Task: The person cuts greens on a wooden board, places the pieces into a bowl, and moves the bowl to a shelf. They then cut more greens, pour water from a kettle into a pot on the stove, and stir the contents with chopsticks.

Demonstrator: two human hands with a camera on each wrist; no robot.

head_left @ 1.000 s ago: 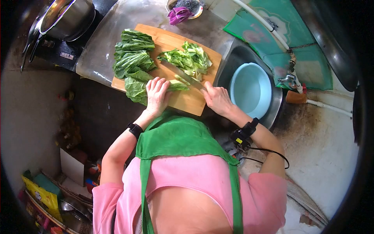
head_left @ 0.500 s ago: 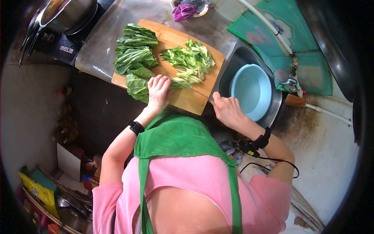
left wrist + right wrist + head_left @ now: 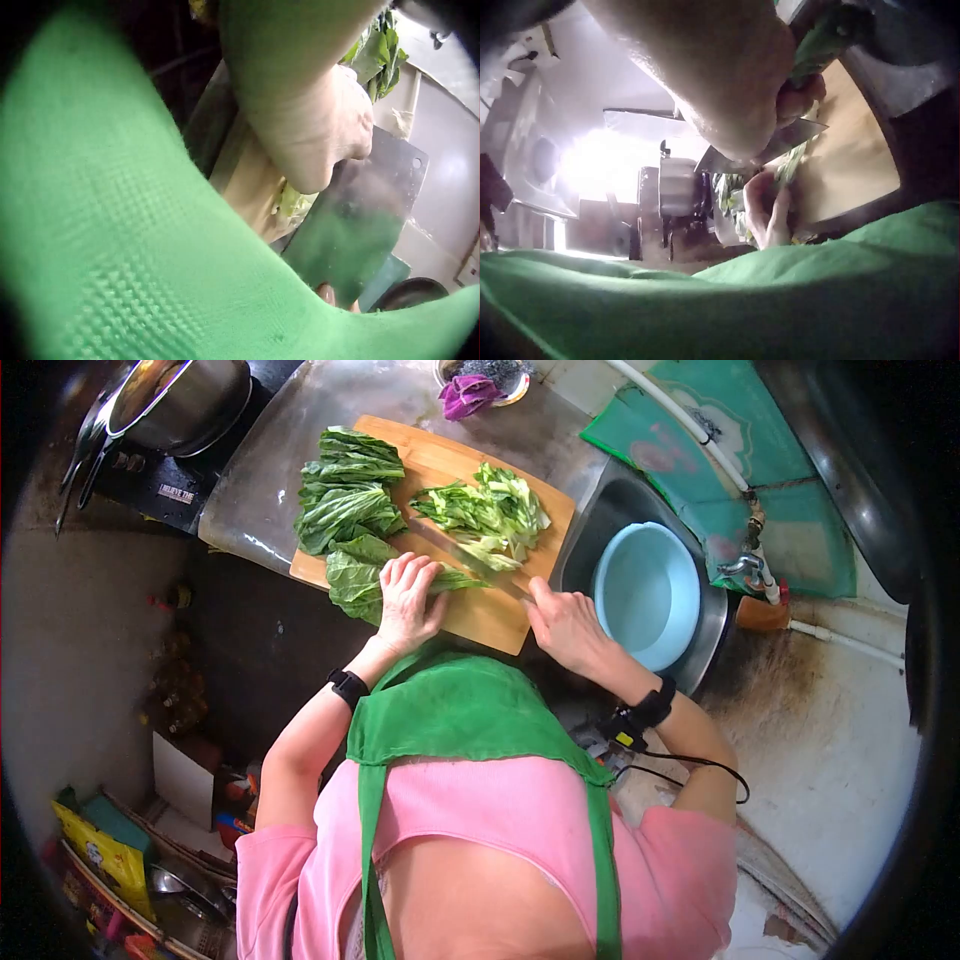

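My left hand (image 3: 408, 600) holds a bunch of leafy greens (image 3: 355, 572) against the wooden cutting board (image 3: 478, 625), near its front edge. My right hand (image 3: 570, 625) grips a cleaver (image 3: 465, 552) at the board's right side. Its broad metal blade (image 3: 360, 217) fills much of the left wrist view. The blade points leftward over the board, between the held stems and a heap of chopped greens (image 3: 490, 510). Uncut leaves (image 3: 350, 495) are stacked on the board's left. The cleaver's handle is hidden inside my right hand.
A light blue basin (image 3: 648, 595) stands in the metal sink (image 3: 585, 535) to the right. A pot (image 3: 185, 410) sits on the stove at the upper left. Behind the board are a bowl (image 3: 515, 390) and a purple cloth (image 3: 468, 396). A tap (image 3: 742, 565) is over the sink.
My right hand drew the cleaver rightward and back, then brought it left again, so the blade is beside the chopped heap. My left hand stays on the greens.
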